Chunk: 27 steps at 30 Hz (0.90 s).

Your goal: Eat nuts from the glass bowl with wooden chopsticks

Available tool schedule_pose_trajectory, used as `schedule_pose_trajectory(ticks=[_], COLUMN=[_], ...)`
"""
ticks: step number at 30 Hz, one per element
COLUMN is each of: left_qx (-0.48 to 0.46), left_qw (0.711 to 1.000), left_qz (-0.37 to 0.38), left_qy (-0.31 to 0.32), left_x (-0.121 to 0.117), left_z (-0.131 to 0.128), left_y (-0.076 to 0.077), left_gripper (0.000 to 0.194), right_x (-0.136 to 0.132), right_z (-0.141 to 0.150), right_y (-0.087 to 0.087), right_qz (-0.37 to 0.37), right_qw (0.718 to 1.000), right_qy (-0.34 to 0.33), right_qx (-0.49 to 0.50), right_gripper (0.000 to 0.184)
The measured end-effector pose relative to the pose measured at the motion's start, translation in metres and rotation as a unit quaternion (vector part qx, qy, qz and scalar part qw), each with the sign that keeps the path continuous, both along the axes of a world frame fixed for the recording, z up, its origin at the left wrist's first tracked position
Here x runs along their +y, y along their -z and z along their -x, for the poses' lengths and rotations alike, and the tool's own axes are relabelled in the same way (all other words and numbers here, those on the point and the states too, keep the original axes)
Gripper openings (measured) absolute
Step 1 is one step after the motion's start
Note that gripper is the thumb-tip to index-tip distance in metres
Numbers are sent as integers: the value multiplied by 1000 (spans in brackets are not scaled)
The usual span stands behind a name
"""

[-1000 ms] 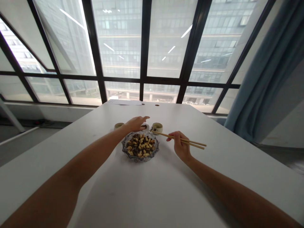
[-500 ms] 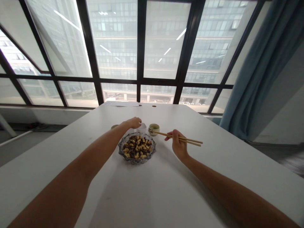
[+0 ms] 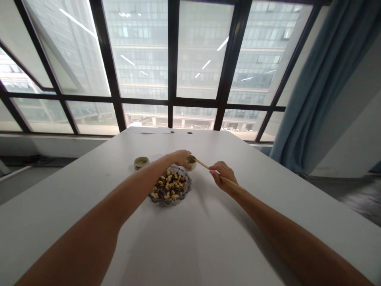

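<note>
My left hand (image 3: 181, 158) is at the far side of the peanut bowl, its fingers and thumb round the left side of a small pale-green cup (image 3: 192, 163). The cup stands on the white table (image 3: 178, 246). In my right hand (image 3: 224, 174) is a pair of wooden chopsticks (image 3: 202, 163), their tips at the cup's mouth. A scalloped glass bowl (image 3: 171, 203) of peanuts (image 3: 170, 183) and dark seeds sits just nearer to me, partly covered by my left forearm.
A second small green cup (image 3: 141, 162) with dark marks stands left of my left forearm. Papers (image 3: 145, 130) lie at the table's far edge, below the windows (image 3: 199, 59). To the right hangs a blue curtain (image 3: 300, 111).
My left hand has moved right, from a whitish see-through thing to the green cup, and holds it. The chopsticks have swung, their rear ends now closer to my right wrist. The view has shifted slightly.
</note>
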<state>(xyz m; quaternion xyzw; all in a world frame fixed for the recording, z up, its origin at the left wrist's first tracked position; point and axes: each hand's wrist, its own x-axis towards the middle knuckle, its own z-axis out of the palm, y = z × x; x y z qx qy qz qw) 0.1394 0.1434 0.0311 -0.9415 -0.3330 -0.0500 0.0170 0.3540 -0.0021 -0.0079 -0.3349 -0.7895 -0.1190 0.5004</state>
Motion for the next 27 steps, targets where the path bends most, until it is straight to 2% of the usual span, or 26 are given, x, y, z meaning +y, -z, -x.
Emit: schedule_pose_trajectory(ticks=[2, 7, 10, 13, 16, 19, 23, 27], left_qx=[3, 1, 2, 0, 3, 6, 19, 18], left_qw=[999, 995, 995, 997, 998, 999, 1000, 1000], left_qz=[-27, -70, -62, -46, -40, -26, 10, 2], left_qy=[30, 68, 71, 65, 52, 18, -20, -26], left_x=[-3, -14, -18, -18, -17, -16, -15, -15], left_z=[-2, -4, -4, -3, -3, -3, 1, 18], left_y=[-1, -4, -3, -3, -3, -2, -2, -5], left_gripper=[67, 72, 73, 71, 72, 76, 77, 80], right_x=[0, 1, 1, 1, 0, -2, -11, -28], right_z=[1, 4, 8, 13, 16, 20, 30, 44], right_y=[0, 1, 4, 7, 8, 4, -19, -47], right_qz=[-11, -23, 9, 50, 68, 112, 126, 166], right_qw=[999, 998, 997, 997, 994, 976, 930, 917], right_qy=[-19, -25, -11, 34, 78, 68, 43, 15], right_qx=[-26, -57, -72, -57, 29, 172, 344, 362], right_gripper=[33, 36, 40, 45, 51, 55, 64, 70])
